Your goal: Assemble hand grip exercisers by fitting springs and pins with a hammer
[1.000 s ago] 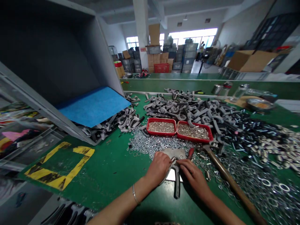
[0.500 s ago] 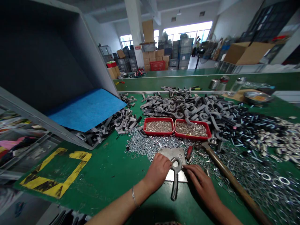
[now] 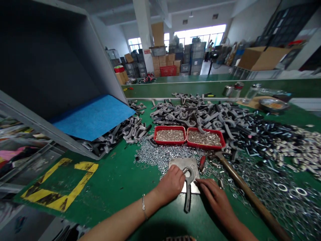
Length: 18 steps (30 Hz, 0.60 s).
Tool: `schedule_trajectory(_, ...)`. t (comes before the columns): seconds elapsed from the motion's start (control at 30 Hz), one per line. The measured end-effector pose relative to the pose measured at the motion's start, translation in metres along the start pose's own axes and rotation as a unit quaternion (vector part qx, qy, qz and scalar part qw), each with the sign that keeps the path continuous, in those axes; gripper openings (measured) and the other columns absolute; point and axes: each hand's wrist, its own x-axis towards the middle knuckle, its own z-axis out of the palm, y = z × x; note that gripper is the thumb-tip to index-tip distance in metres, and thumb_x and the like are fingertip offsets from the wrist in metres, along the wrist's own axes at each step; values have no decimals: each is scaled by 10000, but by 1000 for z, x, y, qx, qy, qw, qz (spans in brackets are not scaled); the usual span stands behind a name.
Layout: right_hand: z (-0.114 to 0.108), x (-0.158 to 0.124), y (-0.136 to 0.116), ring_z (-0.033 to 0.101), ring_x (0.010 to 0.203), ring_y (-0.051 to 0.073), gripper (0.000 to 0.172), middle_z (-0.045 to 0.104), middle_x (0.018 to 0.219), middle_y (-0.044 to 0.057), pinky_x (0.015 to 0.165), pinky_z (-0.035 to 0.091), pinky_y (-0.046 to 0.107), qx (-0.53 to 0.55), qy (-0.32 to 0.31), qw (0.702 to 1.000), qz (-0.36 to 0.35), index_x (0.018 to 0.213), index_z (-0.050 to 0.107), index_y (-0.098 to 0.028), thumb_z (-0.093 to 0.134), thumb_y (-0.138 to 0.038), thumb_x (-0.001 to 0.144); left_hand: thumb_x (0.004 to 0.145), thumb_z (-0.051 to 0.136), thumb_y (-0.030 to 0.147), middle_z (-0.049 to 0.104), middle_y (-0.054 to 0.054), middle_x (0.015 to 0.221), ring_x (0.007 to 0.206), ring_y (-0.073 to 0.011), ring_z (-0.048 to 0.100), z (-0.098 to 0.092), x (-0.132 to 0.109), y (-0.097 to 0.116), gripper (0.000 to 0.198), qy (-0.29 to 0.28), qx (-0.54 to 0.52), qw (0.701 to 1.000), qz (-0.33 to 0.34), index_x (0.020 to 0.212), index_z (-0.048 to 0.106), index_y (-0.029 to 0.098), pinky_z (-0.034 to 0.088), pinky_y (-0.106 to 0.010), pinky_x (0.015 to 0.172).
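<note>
Where the frame is filled from lower left to far right, item one: green worktop (image 3: 120,187), marked with yellow-and-black tape (image 3: 60,187) at lower left.
Grey bin (image 3: 50,67), tilted, upper left; blue sheet (image 3: 92,117) lying across its mouth.
Heap of grey hook castings (image 3: 200,113), centre, behind the trays; black parts (image 3: 265,134) spread to its right.
Hammer (image 3: 248,197), wooden handle running from centre to lower right, head near the right tray.
Two red trays, left (image 3: 154,135) and right (image 3: 224,142), side by side and touching, both filled with small silver fasteners.
Steel plate (image 3: 179,163), flat on the worktop, lower centre, just below the trays.
Left hand (image 3: 172,184), lower centre, resting on the plate's left part. Grip narrow, fingers curled in against the ring end of the hook; whether they pinch the small silver piece there cannot be told.
Right hand (image 3: 215,197), just right of the plate. Grip wide, fingers stretched flat, tips touching the plate's right edge, holding nothing.
Hook casting (image 3: 188,190), single, between the two hands; ring end on the plate, dark shank pointing toward the bottom of the frame and lying off the plate's lower edge.
Red-handled screwdriver (image 3: 202,162), at the plate's upper right corner.
Washers (image 3: 160,155), loose, strewn between trays and plate and away to the lower right.
Bracelet (image 3: 143,207), thin, on the left wrist.
</note>
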Motion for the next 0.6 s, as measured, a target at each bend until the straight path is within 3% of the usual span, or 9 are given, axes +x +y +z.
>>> schedule_trajectory(0.17,-34,-1,22,605,1012,276,272,676,1070,107,917,494,476,-110,38,993,-26,1154,624,-230,429,-331,993,985,372,122,642,-131,902,871,-266,545,-4,-1,3,297,-29,24,999,25,954,666,110,451,-429,855)
schedule_trajectory(0.27,-73,-5,47,573,1008,313,320,642,1152,145,913,472,517,-247,66,966,-24,1177,620,-194,424,-336,968,990,444,178,655,-100,987,932,-253,558,-12,-7,2,222,-32,-38,999,-11,1060,650,132,466,-392,854)
schedule_trajectory(0.37,-101,-13,66,576,916,325,396,634,1104,179,818,501,498,-347,56,936,-1,1181,625,-156,397,-385,953,981,519,251,655,-66,1064,1008,-218,571,-27,-1,-10,195,-12,-117,990,-72,1124,625,171,462,-363,922)
schedule_trajectory(0.47,-108,-20,77,587,859,318,449,634,988,174,763,516,463,-384,23,923,21,1196,612,-130,390,-435,952,999,486,239,631,-85,1168,1102,-189,566,-40,27,-47,226,15,-74,986,-149,1178,600,163,448,-325,974)
schedule_trajectory(0.6,-108,-15,90,613,841,309,440,646,937,163,767,527,454,-362,7,930,55,1123,631,-127,419,-462,934,981,490,164,661,-123,1058,1074,-227,597,-44,77,-119,185,-7,-10,979,-204,1004,668,120,449,-390,981)
